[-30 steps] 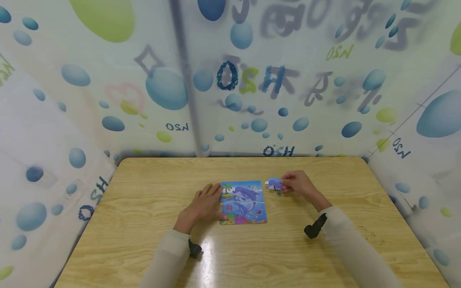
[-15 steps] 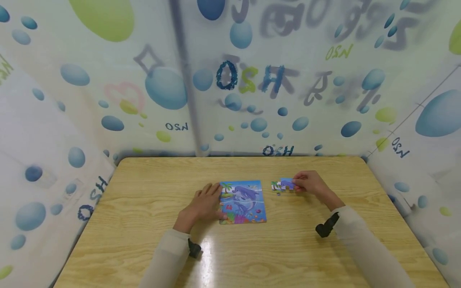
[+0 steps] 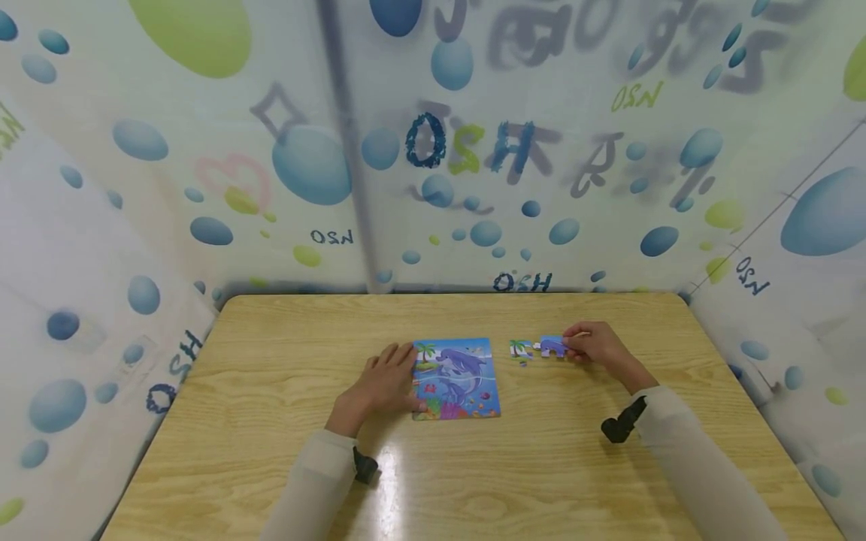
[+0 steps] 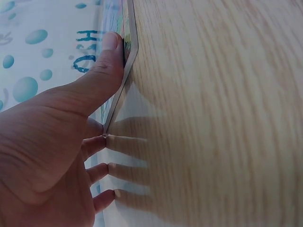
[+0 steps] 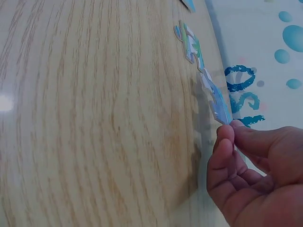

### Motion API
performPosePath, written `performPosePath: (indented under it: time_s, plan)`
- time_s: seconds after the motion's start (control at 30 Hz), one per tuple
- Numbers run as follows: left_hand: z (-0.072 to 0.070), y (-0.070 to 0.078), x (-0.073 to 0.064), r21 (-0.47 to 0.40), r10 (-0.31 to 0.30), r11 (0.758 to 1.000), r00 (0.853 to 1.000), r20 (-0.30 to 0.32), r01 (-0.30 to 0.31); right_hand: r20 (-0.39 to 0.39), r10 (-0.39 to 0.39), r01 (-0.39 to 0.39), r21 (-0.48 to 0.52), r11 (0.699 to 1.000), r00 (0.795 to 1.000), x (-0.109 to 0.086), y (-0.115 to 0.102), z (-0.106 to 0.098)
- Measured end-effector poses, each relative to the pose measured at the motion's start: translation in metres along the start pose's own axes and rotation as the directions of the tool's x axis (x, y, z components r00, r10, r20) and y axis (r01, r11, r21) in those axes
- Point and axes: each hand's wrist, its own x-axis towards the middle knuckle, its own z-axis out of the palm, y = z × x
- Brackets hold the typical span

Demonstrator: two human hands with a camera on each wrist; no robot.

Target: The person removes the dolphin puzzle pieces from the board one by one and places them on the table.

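A square dolphin picture board (image 3: 456, 379) lies flat near the middle of the table. My left hand (image 3: 384, 383) rests at its left edge, fingers spread; in the left wrist view the thumb (image 4: 110, 54) touches the board's side. To the right of the board, my right hand (image 3: 598, 349) pinches a blue jigsaw piece (image 3: 552, 346) showing a dolphin's head between thumb and fingers. The right wrist view shows this piece (image 5: 218, 104) tilted above the wood. A palm-tree jigsaw piece (image 3: 520, 349) lies just left of it; whether the two touch I cannot tell.
The wooden table (image 3: 284, 361) reaches back to a pale wall (image 3: 433, 255) printed with blue and green drops. Both wrists wear a black device, such as the one on the right wrist (image 3: 621, 422).
My right hand has moved right with the dolphin piece, away from the board. The palm-tree piece, mostly covered earlier, now shows on the table. My left hand stays in place.
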Motion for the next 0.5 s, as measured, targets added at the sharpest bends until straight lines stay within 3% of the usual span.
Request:
performPosePath:
  time_s: [0.3, 0.5]
  plan:
    - [-0.0007, 0.0002, 0.0001, -0.007, 0.005, 1.000, 1.000, -0.006, -0.005, 0.000, 0.011, -0.011, -0.029, 1.000, 1.000, -0.0011, 0.0012, 0.0024]
    - [-0.0016, 0.0011, -0.0012, -0.009, 0.004, 1.000, 1.000, -0.007, -0.004, -0.079, -0.032, 0.020, -0.149, 0.989, 0.996, 0.0016, 0.0058, 0.0080]
